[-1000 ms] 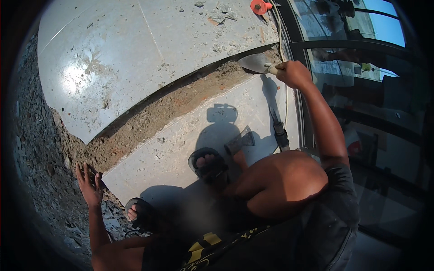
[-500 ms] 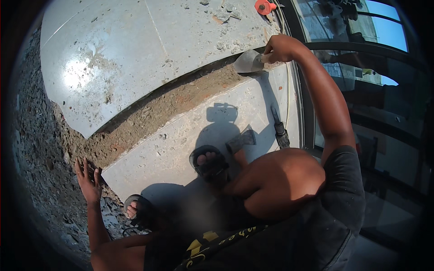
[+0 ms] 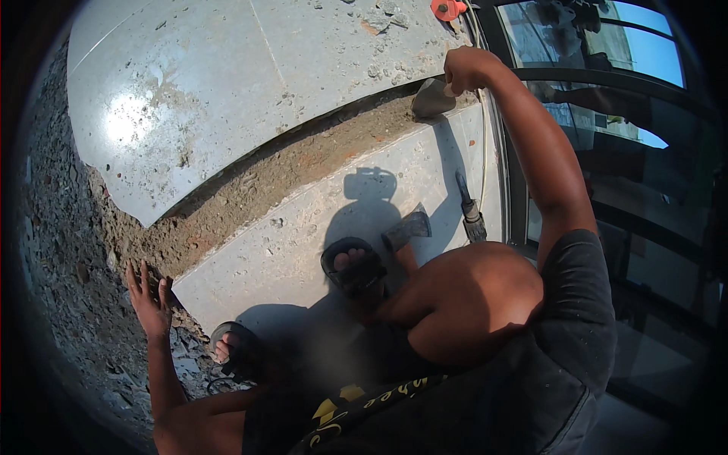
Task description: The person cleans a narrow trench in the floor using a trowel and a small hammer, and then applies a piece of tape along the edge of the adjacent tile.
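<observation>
Reaching way out with the right hand [image 3: 464, 68] clenched around a trowel [image 3: 432, 98] at the far end of the mortar trench [image 3: 280, 182], left hand [image 3: 148, 299] splayed on rubble [image 3: 68, 250], looks risky since loose rubble could slip and dump the balance.

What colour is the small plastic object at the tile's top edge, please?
Orange-red plastic object, seen in the head view.

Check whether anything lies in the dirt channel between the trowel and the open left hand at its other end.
Nothing visible does. The right hand holds the trowel at the channel's far end; only loose soil fills it down to the left hand pressed on rubble.
</observation>
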{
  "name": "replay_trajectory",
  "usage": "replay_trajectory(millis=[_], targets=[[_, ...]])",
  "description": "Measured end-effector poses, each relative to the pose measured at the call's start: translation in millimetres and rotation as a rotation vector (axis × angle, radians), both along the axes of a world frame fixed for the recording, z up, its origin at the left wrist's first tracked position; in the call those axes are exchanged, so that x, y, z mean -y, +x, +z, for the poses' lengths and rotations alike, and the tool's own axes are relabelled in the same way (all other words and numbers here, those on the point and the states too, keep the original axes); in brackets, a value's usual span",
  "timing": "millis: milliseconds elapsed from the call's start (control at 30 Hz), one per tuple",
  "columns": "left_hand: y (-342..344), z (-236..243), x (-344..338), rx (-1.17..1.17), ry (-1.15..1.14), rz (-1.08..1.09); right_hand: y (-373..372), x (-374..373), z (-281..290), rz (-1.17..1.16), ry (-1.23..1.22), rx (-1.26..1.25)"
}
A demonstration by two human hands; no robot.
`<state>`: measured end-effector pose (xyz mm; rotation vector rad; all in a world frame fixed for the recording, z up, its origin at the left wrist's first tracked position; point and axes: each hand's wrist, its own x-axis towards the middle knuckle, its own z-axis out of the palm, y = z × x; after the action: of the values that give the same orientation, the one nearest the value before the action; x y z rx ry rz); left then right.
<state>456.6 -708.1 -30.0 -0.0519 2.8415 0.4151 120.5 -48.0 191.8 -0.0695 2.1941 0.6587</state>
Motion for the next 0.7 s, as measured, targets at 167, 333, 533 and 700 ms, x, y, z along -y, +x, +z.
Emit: replay_trajectory(millis=[167,333,533,700], targets=[[-6,5,-6,0.014,0.01,-0.01,1,-42,11,0.068,0.087,-0.169],[-6,-1,-7,-0.009,0.05,-0.02,30,-66,-54,0.032,0.235,-0.182],[-4,2,-6,-0.022,-0.009,-0.008,93,81,5,0.082,-0.037,-0.084],[-5,-1,-6,-0.034,-0.01,0.004,134,119,36,0.027,-0.485,-0.118]])
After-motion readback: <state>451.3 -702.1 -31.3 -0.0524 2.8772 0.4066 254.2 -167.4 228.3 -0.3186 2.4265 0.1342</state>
